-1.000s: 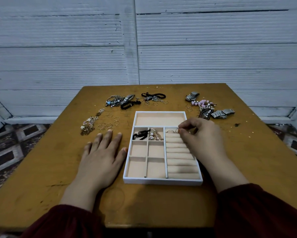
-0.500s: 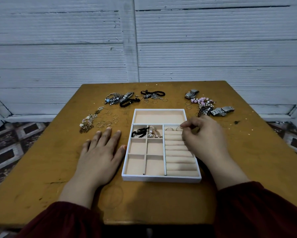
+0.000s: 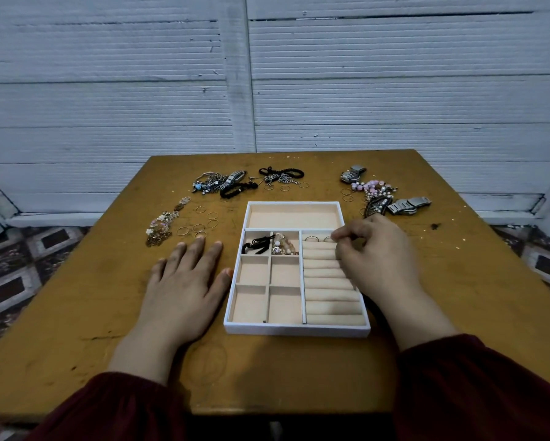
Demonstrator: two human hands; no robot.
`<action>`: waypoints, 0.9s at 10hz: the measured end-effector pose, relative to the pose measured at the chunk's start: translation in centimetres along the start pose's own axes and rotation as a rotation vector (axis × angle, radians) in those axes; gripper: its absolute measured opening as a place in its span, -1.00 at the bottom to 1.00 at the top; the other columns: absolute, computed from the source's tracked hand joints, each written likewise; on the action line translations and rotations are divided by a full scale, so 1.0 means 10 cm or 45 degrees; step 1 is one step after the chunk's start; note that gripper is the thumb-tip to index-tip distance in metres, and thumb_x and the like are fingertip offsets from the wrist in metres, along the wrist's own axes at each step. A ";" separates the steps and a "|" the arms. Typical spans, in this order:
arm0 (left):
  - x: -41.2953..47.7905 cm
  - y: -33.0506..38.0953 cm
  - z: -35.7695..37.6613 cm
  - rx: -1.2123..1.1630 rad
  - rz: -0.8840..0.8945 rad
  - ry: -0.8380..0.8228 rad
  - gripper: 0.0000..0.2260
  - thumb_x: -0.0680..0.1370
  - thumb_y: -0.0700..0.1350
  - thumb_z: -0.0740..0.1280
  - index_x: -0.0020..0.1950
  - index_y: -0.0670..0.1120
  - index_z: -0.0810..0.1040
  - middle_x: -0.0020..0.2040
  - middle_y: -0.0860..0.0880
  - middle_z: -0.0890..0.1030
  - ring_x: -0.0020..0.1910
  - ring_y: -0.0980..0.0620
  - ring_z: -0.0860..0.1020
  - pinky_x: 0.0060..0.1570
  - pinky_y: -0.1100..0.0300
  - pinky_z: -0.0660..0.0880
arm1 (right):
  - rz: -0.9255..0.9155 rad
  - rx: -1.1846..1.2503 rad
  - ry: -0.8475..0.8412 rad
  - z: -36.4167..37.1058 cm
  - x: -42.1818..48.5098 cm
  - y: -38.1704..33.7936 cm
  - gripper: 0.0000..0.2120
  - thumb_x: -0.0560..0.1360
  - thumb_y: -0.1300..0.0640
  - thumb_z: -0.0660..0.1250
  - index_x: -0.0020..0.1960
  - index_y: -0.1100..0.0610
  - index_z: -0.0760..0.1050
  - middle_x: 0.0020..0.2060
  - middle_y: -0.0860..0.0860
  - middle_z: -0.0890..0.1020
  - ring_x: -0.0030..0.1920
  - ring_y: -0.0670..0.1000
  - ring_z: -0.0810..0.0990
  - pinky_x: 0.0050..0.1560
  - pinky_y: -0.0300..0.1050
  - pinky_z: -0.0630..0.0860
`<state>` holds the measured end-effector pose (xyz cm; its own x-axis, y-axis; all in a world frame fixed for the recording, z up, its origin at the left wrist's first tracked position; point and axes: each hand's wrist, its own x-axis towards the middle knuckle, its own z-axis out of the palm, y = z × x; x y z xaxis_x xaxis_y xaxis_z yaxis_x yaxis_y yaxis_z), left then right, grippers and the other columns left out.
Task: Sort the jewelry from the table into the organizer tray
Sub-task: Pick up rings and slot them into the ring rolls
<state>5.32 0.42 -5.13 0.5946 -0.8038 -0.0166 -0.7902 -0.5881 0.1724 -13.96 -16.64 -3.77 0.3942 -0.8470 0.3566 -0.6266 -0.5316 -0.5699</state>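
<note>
the white organizer tray (image 3: 296,330) sits in the middle of the wooden table (image 3: 299,377), with peach lining and 1 long compartment across its far end. the left hand (image 3: 184,281) lies flat on the table just beside the tray's left wall, palm down, fingers straight and slightly spread, holding nothing. the right hand (image 3: 381,259) hovers over the ring rolls on the tray's right side, fingers curled, thumb and forefinger brought together at the farthest roll. their tips meet the edge of a thin ring (image 3: 328,239) standing in that slot; whether they pinch it or only touch it cannot be told. a second ring (image 3: 311,239) stands in the same slot to its left.

in the small compartments, a black cord bracelet (image 3: 257,244) fills the far left one and a beaded bracelet (image 3: 283,244) the one beside it.

still on the table: loose gold rings (image 3: 198,227) and a floral chain (image 3: 163,224) beyond the left hand, a tangle of silver pieces (image 3: 218,183) and a black cord with chain (image 3: 281,175) at the far edge, and pink beads (image 3: 372,187) with 2 metal watches (image 3: 409,205) at the far right. dark red sleeves (image 3: 477,393) cover both forearms.
</note>
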 end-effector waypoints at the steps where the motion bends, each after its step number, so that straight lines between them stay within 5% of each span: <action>1: 0.00 0.00 0.00 -0.008 -0.001 -0.005 -0.49 0.60 0.23 -0.10 0.54 0.21 -0.08 0.57 0.10 -0.10 0.54 0.04 -0.14 0.48 -0.01 -0.13 | -0.007 -0.002 0.009 0.00 0.00 0.00 -0.82 0.46 0.09 0.29 -0.10 -0.11 0.65 -0.23 -0.15 0.44 -0.06 -0.01 0.49 -0.15 -0.14 0.38; 6: -0.01 0.00 0.00 -0.042 -0.006 0.015 -0.48 0.59 0.24 -0.09 0.54 0.21 -0.04 0.57 0.10 -0.06 0.55 0.04 -0.11 0.48 -0.02 -0.12 | -0.071 0.230 0.078 -0.04 0.00 -0.09 -0.85 0.45 0.11 0.29 -0.06 -0.05 0.60 -0.21 -0.14 0.49 -0.12 0.05 0.57 -0.13 0.09 0.57; 9: -0.02 0.00 -0.06 -0.205 -0.014 0.124 -0.53 0.60 0.21 0.03 0.50 0.14 0.21 0.55 0.06 0.12 0.52 0.02 0.07 0.46 -0.01 0.01 | -0.333 0.215 -0.057 0.06 0.00 -0.55 -0.89 0.46 0.12 0.34 -0.08 -0.03 0.62 -0.24 -0.13 0.48 -0.08 -0.03 0.47 -0.09 -0.12 0.36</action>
<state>5.23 0.64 -4.56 0.6210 -0.7803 0.0744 -0.7540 -0.5688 0.3285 -10.07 -13.70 -1.09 0.5587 -0.6787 0.4766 -0.3814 -0.7206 -0.5791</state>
